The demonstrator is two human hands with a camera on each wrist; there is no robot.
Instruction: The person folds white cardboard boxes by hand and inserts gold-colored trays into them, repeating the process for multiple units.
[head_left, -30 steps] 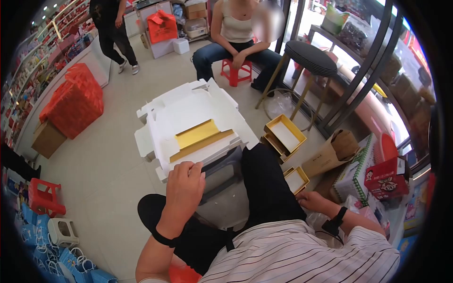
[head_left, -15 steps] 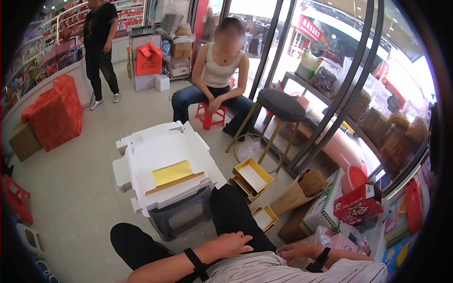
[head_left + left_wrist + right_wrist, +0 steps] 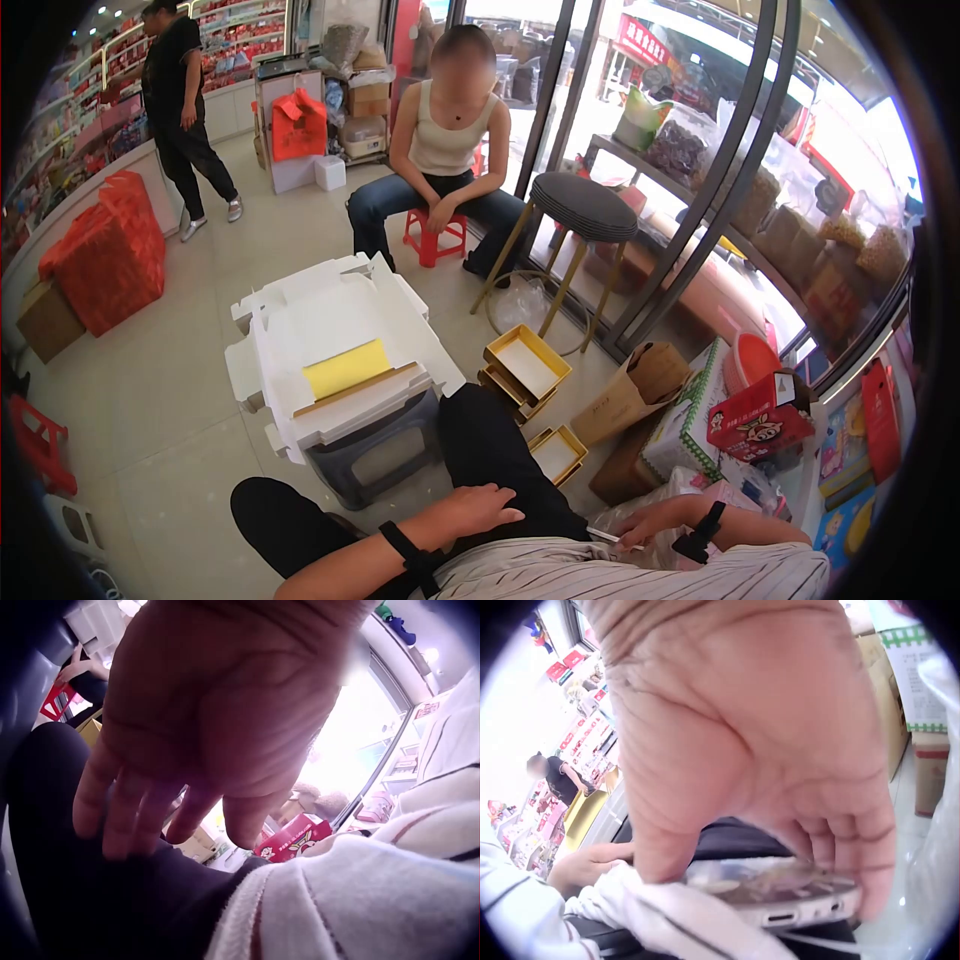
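A smartphone (image 3: pixel 819 906) is in my right hand (image 3: pixel 769 739), held between the thumb and the fingers. Its end with the charging port faces the right wrist camera, and in the head view only a pale edge of it shows beside the striped shirt. My left hand (image 3: pixel 470 510) lies low over the dark trouser leg (image 3: pixel 510 460), palm down with its fingers loosely extended and nothing in them. Ahead of the knees, an unfolded white cardboard box (image 3: pixel 325 305) with a yellow panel (image 3: pixel 347 370) rests on a dark grey plastic stool (image 3: pixel 345 478).
Gold-rimmed boxes (image 3: pixel 528 362) stand right of the knee, beside a brown paper bag (image 3: pixel 632 392) and a red carton (image 3: pixel 760 415). A person (image 3: pixel 445 130) sits on a red stool (image 3: pixel 435 240) near a tall padded stool (image 3: pixel 583 207). Another person (image 3: pixel 180 110) stands at back left.
My left hand has drawn back from the cardboard's near edge to the lap. The right hand has come from beside the gold box to the hip, and a phone now shows in it. The head view has tilted up.
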